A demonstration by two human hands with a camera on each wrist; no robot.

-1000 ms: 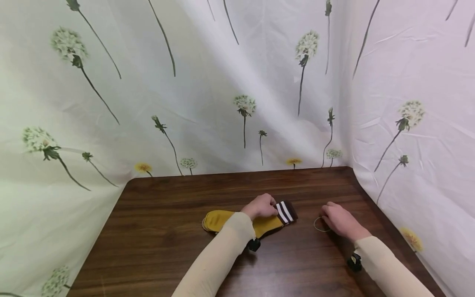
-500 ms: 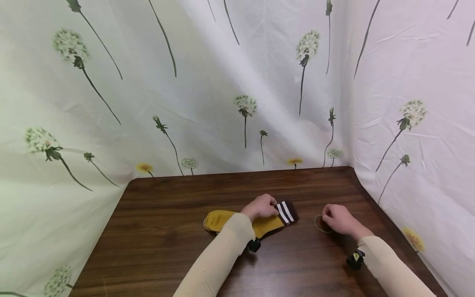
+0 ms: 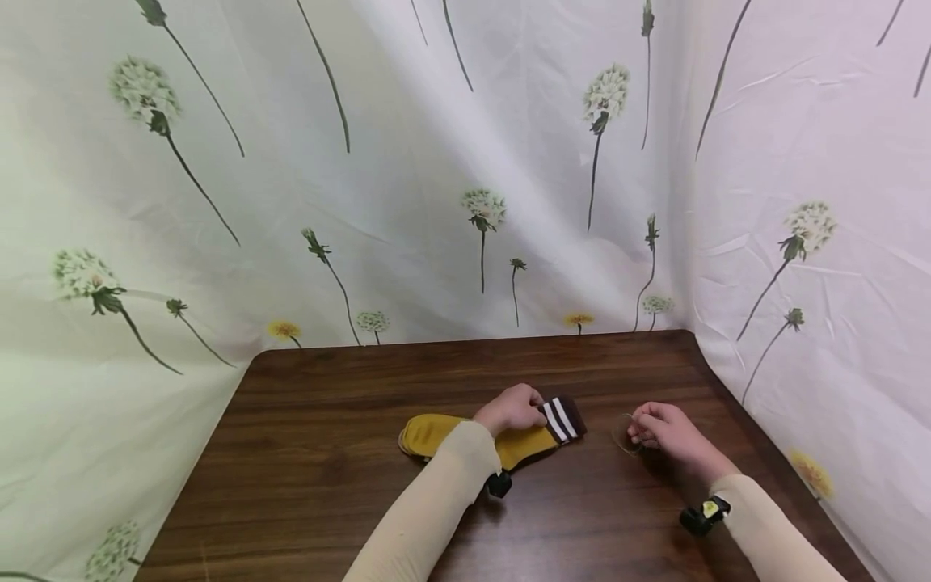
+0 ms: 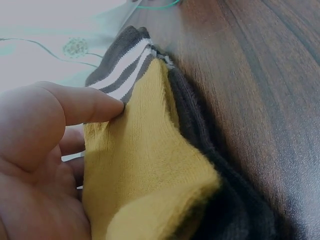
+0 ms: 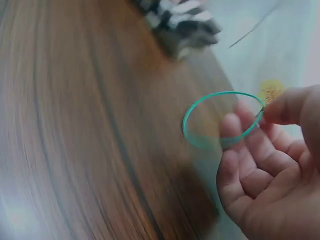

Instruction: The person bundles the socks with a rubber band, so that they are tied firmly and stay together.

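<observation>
A mustard-yellow sock [image 4: 145, 155] lies flat on top of dark sock fabric [image 4: 195, 120], its brown cuff [image 3: 563, 419] banded with two white stripes. My left hand [image 3: 513, 406] pinches the near edge of these socks just below the cuff, thumb on top and the other fingers partly hidden behind. Off to the right of the cuff, my right hand [image 3: 672, 435] holds a thin green rubber band [image 5: 225, 93] between thumb and forefinger. The band hangs as an open loop, apart from the socks, with the remaining fingers loosely curled beside it.
The dark wooden table [image 3: 327, 501] extends around both hands. Behind it and along its right side hangs a white cloth [image 3: 407, 242] printed with dandelions. A black wrist camera [image 3: 498, 483] sits under the left wrist.
My right hand has turned and its fingers have opened out a little, swinging the rubber band's loop with it. The left hand and the socks have stayed in place.
</observation>
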